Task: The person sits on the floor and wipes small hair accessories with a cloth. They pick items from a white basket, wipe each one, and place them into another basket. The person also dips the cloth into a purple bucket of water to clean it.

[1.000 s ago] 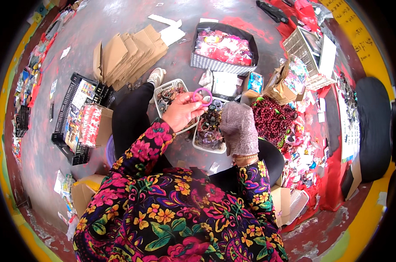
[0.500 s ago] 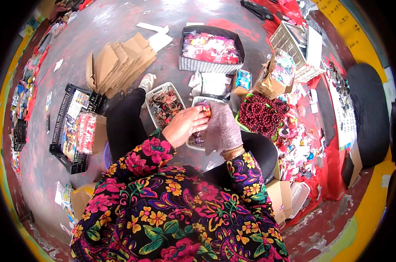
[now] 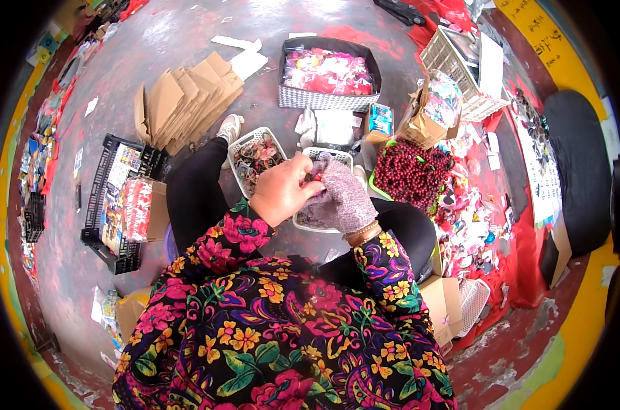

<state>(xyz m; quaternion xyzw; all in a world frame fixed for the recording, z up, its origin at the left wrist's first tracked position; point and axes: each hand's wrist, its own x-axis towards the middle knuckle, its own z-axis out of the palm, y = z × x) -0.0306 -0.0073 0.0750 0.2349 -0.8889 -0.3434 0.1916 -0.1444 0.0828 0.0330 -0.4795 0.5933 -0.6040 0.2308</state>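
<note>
My left hand, bare, is closed with thumb and fingertips pinched on a small red thing, mostly hidden by the fingers; its kind is too small to tell. Pressed close beside it is my right hand, covered by a fuzzy mauve-grey cloth or glove, with a gold bracelet at the wrist. Its fingers bend toward the same small thing, but the covering hides their grip. Under the hands stands a white basket, largely covered by them. To its left, another white basket holds tangled small dark and coloured pieces, perhaps hair ties.
A checked bin of pink packets stands ahead. Dark red bead strings heap at the right, beside an open carton. Flat cardboard and a black crate lie left. My legs flank the baskets.
The left hand has turned, its fingers curling in, and the red thing shows less. My covered right hand has turned and come against the left fingertips; the cloth no longer hangs down.
</note>
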